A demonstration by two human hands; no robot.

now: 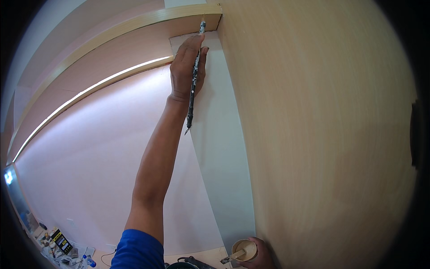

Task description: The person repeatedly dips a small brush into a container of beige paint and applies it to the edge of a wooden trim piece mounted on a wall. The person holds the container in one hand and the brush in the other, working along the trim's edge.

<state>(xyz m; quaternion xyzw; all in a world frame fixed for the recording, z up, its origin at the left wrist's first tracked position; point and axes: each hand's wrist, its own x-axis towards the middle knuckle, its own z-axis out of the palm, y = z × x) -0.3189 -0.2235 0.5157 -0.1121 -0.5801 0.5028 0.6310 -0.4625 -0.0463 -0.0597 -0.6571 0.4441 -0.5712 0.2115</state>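
Note:
My left hand (pixel 188 67) is raised high, its fingers around a slim, dark paintbrush (pixel 193 90) spattered with white paint. The brush's upper tip meets the underside of a wood-grain shelf (pixel 188 25), close to the corner with the wood-grain panel. A small pointed metal tip sticks out of its lower end. Low at the right, my right hand (pixel 262 254) grips a round cup (pixel 248 247) with a beige paste or paint inside. A flat stick or brush (pixel 237 255) with a dark, smeared end leans across the cup's rim.
A large wood-grain panel (pixel 312 117) rises on the right. A lit strip (pixel 100 82) runs below the shelf along the pale wall (pixel 100 151). Low at the left lie a black-and-yellow box (pixel 62 241), a blue-capped bottle (pixel 89 261), papers and a cable (pixel 106 257).

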